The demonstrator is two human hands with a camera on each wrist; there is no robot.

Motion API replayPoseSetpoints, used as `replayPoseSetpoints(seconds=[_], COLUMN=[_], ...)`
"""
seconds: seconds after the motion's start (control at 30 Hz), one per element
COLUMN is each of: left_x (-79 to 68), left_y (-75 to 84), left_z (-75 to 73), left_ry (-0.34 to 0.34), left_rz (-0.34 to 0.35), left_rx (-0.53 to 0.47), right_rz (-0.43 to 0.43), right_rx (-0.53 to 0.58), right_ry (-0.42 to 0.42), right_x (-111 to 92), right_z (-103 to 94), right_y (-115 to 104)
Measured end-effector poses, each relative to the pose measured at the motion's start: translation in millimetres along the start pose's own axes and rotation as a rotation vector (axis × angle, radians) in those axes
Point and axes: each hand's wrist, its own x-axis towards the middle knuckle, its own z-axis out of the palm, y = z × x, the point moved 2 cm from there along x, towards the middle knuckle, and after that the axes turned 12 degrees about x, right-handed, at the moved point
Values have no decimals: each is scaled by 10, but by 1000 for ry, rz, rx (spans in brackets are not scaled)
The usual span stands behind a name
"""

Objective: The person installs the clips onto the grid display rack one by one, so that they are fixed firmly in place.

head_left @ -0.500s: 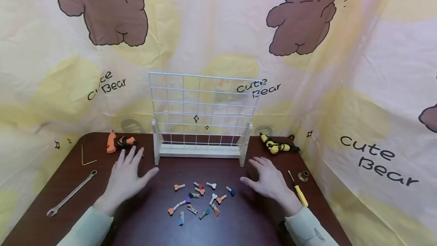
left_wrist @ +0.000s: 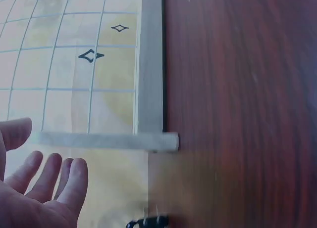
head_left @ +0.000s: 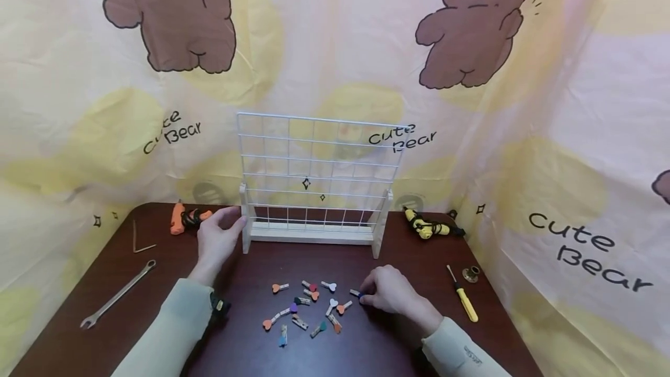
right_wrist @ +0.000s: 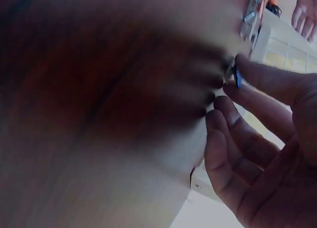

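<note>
Thumb and index finger of my right hand point(head_left: 392, 291) pinch a small wooden clothespin with a dark blue heart point(right_wrist: 237, 77), low at the tabletop. Its plain end shows in the head view left of the fingertips. My left hand point(head_left: 217, 240) is beside the left post of a white wire grid rack point(head_left: 311, 241). In the left wrist view, its thumb and fingers point(left_wrist: 74, 183) stand apart on either side of the post, with a visible gap. Several more heart clothespins point(head_left: 332, 306) in orange, white, red, purple, green and light blue lie scattered in front of the rack.
At the left lie an orange cord-wrapped tool point(head_left: 179, 219), a hex key point(head_left: 135, 237) and a wrench point(head_left: 120, 294). At the right are a yellow cord-wrapped tool point(head_left: 426, 227), a yellow-handled screwdriver point(head_left: 466, 301) and a brass fitting point(head_left: 471, 274). A bear-print curtain point(head_left: 335, 34) hangs behind.
My left hand has moved right and forward to the rack's left post. The right hand has come down to the blue-heart clothespin and taken hold of it. The view has shifted slightly.
</note>
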Motion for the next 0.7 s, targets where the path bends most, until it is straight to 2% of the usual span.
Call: replayPoseSetpoints(seconds=[0.17,0.33,0.5,0.7], left_x=[58,79,86,96], left_y=[41,42,31,15], left_z=[136,169,179,167], left_ry=[58,103,114,130], left_rz=[-34,-37,-40,-39], left_rx=[-63,-58,-56,-92], right_rz=[-17,-90,-228,-267], right_rx=[-19,87,200,285], right_ry=[15,68,174,260], right_x=[23,130,414,911], right_z=[22,-138,-580,-1276], right_y=[-16,-127,-494,-1196])
